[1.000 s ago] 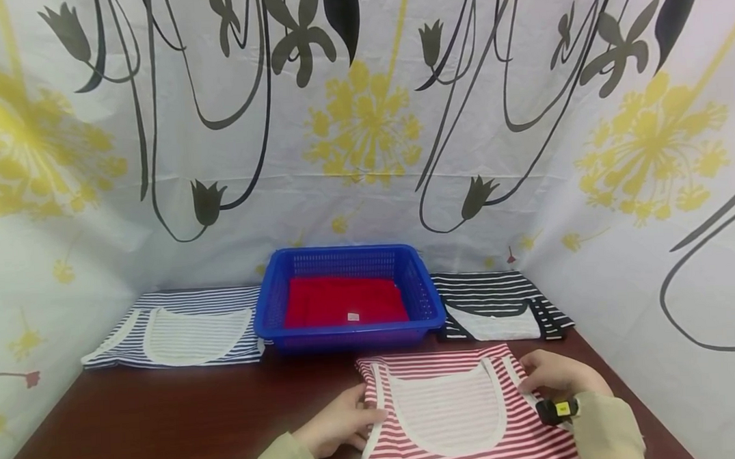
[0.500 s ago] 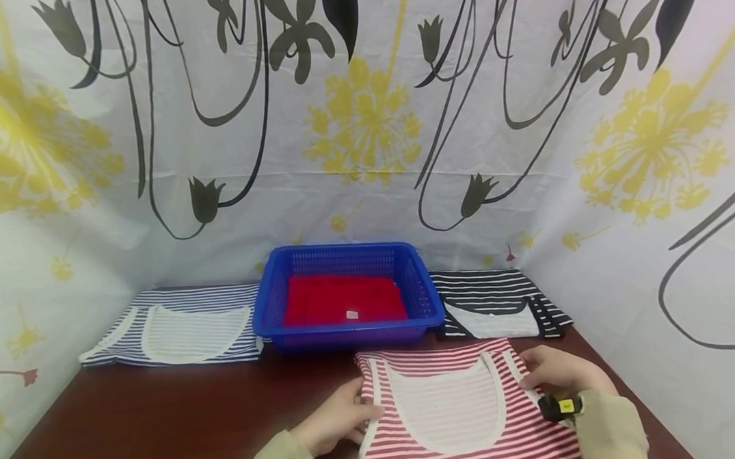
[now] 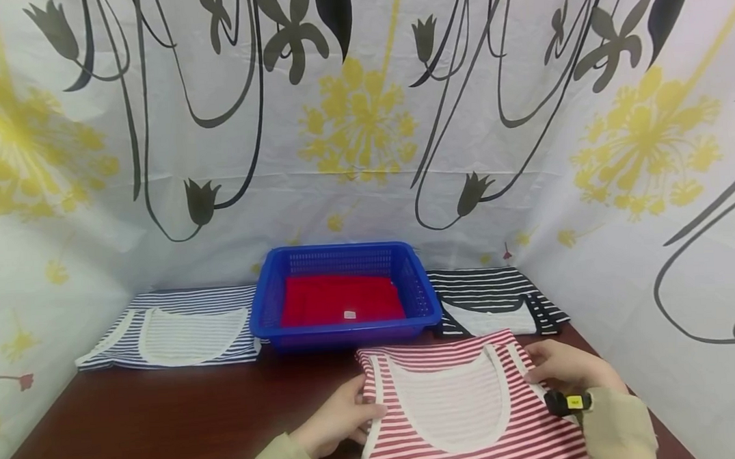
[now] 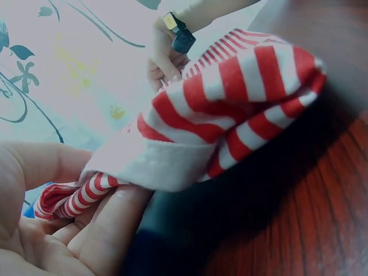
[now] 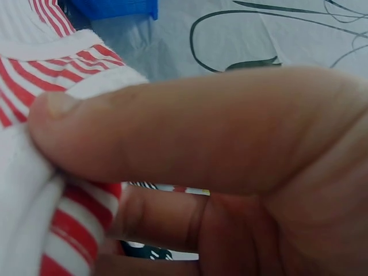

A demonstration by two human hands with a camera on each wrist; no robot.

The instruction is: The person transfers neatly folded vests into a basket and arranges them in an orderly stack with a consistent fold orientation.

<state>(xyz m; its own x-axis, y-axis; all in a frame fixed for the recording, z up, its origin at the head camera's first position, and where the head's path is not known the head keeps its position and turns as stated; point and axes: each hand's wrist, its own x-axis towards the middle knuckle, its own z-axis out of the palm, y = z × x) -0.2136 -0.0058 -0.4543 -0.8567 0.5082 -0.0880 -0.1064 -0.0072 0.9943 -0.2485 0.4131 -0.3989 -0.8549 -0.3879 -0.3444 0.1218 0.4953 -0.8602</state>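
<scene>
A red-and-white striped shirt [image 3: 449, 404] with a wide scoop neck and white trim is held between both hands at the front right of the table. My left hand [image 3: 341, 417] pinches its left edge; in the left wrist view the thumb lies on top of the white trim and the fingers [image 4: 118, 224] curl under the cloth. On the opposite edge my right hand [image 3: 570, 366] pinches the trim, thumb [image 5: 138, 129] above and fingers beneath in the right wrist view. The shirt's lower end runs out of the head view.
Behind the shirt stands a blue plastic basket [image 3: 346, 336] with folded red cloth [image 3: 339, 296] inside. A blue-and-white striped shirt [image 3: 193, 333] lies folded to its left, a black-and-white striped one [image 3: 487, 293] to its right. A flower-printed curtain [image 3: 366, 209] closes off the back and sides.
The shirt's upper right corner and my right hand have shifted slightly up and to the right. My left hand keeps its grip in about the same place.
</scene>
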